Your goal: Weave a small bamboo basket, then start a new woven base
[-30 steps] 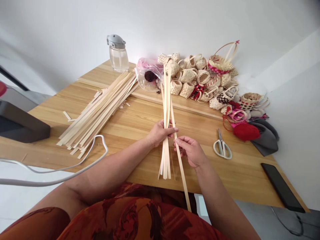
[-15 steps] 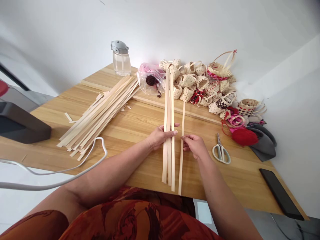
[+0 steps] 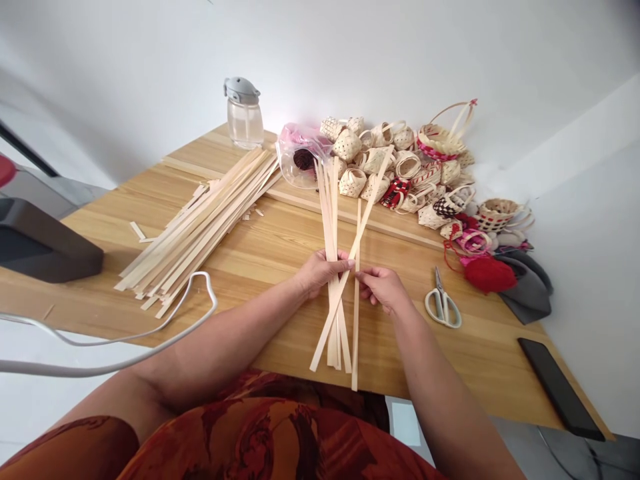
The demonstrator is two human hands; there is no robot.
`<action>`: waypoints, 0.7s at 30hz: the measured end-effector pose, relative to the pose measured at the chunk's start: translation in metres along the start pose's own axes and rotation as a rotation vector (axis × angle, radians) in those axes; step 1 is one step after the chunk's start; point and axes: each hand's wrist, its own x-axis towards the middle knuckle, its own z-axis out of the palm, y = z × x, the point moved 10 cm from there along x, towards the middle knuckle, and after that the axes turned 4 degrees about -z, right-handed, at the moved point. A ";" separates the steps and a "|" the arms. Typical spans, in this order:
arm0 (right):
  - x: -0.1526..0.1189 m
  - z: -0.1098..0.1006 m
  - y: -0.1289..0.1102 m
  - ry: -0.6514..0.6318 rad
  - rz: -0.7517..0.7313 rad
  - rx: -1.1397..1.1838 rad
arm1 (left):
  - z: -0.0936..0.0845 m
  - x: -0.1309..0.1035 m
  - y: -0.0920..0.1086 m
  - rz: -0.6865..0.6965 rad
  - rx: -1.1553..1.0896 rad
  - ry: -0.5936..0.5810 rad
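Observation:
My left hand [image 3: 325, 270] is closed round several pale wooden strips [image 3: 331, 227], thumb on top. One strip [image 3: 373, 200] of that bunch slants across the others, its upper end to the right and its lower end to the left. In a pinch between thumb and fingers, my right hand [image 3: 377, 287] holds a single narrow strip [image 3: 355, 340] nearly upright, just right of the bunch. The slanted strip crosses in front of this single one above my fingers. Both hands are over the front part of the wooden table [image 3: 280, 320].
A large pile of strips [image 3: 200, 233] lies left, by a white cable [image 3: 213, 300] and a dark box [image 3: 50, 240]. Small woven baskets [image 3: 377, 160], a plastic bag [image 3: 295, 167] and a bottle [image 3: 245, 117] stand behind. Scissors [image 3: 443, 303], red yarn [image 3: 490, 273] and a phone [image 3: 560, 387] lie right.
One strip in my left hand has swung from upright to a slant, top to the right. The bunch's tops have tilted left. My right hand has moved slightly left with its strip.

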 end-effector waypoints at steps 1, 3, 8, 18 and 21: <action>0.000 0.000 -0.001 -0.002 -0.007 -0.012 | 0.000 0.000 0.001 0.008 0.006 0.007; -0.001 -0.002 -0.004 0.009 -0.032 -0.050 | -0.001 0.000 0.002 0.015 0.016 0.021; -0.018 -0.023 -0.021 0.143 -0.163 -0.129 | -0.005 0.001 -0.001 0.007 0.026 0.048; -0.057 0.033 -0.046 -0.154 -0.226 0.126 | 0.002 -0.002 -0.009 -0.075 -0.078 -0.012; -0.059 0.034 -0.046 -0.182 -0.212 0.187 | 0.007 -0.003 -0.008 -0.092 -0.085 -0.051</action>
